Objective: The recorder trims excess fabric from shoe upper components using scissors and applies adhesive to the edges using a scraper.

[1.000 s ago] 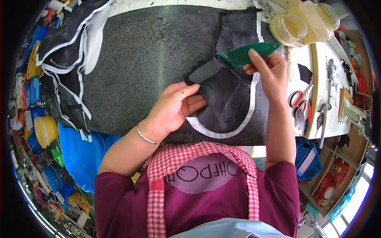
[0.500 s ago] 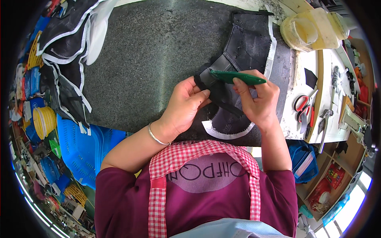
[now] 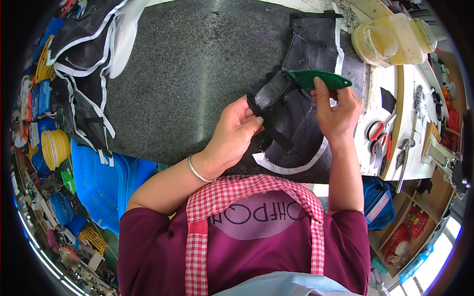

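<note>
A black fabric piece edged with white trim, like a shoe upper [image 3: 313, 52], lies turned out on the dark work surface. My left hand [image 3: 234, 133] pinches the near-left edge of its narrow middle strip between thumb and fingers. In my right hand [image 3: 338, 113] is a flat green scraper [image 3: 303, 78], gripped between thumb and fingers. Its pointed left end is at the far end of the strip, seemingly touching the black material. The strip's face looks shiny and grey. My fingers hide part of the held edge.
A yellowish container [image 3: 363, 44] stands at the far right. Red-handled scissors [image 3: 376, 130] and a hammer [image 3: 404, 163] lie on the white bench at right. More white-trimmed black pieces [image 3: 86, 49] hang over the left edge, above blue baskets [image 3: 101, 182].
My right hand and the green scraper have moved right and slightly farther away along the strip, exposing its shiny face. My left hand keeps its hold, shifted very slightly.
</note>
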Demonstrator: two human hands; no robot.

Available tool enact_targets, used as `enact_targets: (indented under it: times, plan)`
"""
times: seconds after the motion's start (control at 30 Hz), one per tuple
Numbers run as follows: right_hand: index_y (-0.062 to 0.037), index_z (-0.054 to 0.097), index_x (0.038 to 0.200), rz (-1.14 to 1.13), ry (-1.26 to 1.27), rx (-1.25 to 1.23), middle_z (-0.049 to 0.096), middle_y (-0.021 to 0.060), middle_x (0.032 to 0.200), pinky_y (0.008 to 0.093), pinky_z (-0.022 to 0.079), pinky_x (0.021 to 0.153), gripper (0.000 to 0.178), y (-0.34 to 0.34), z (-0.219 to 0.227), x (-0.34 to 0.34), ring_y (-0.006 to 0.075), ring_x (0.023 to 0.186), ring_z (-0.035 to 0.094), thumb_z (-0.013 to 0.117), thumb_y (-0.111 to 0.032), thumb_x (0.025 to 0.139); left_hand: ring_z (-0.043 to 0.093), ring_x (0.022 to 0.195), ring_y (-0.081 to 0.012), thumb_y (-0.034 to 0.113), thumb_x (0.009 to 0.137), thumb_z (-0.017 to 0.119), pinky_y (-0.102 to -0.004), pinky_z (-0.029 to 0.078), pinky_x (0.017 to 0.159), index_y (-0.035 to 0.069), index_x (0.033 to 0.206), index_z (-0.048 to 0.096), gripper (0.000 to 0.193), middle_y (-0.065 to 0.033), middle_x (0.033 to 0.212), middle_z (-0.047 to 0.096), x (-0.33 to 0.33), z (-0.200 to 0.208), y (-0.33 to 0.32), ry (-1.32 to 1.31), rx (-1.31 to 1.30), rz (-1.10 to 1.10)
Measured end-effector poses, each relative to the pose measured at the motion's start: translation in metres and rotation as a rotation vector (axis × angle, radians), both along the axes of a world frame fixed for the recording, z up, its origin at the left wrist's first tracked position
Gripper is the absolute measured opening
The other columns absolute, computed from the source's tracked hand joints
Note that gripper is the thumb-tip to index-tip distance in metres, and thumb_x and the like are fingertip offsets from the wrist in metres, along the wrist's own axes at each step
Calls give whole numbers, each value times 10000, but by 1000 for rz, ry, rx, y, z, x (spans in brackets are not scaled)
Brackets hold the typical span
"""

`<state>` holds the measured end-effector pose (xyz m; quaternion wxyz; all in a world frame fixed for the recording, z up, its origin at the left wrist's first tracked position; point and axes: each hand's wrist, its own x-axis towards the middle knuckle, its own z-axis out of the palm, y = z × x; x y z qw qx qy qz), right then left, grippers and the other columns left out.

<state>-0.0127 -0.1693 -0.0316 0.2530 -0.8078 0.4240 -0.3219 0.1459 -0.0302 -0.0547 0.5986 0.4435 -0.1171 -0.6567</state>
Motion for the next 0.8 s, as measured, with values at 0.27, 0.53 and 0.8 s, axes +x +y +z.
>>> enact_targets:
  times: [0.27, 0.53, 0.8]
  plan:
    - [28, 663, 946, 347, -315, 484, 677, 97, 819, 246, 522, 638, 75, 1, 2, -6, 149, 716, 680, 621, 60, 892, 592, 1071, -77, -147, 896, 407, -254, 475, 925, 3, 1326, 533, 472, -60, 1199, 662, 16, -7, -10, -323, -96, -92]
    - [-34, 661, 904, 898, 64, 304, 673, 125, 846, 380, 532, 680, 201, 21, 20, -28, 305, 773, 662, 723, 57, 735, 586, 1243, -208, -129, 879, 430, -303, 413, 1068, 35, 1318, 597, 497, -101, 1324, 635, 52, -1, -39, -1092, -356, -283]
    - [-76, 714, 905, 391, 73, -170, 711, 94, 876, 359, 522, 701, 238, 10, -2, -50, 270, 790, 677, 695, 52, 706, 666, 741, -131, -140, 853, 448, -243, 501, 690, 120, 1324, 601, 559, -100, 1180, 705, 36, -18, -36, -1112, -430, -79]
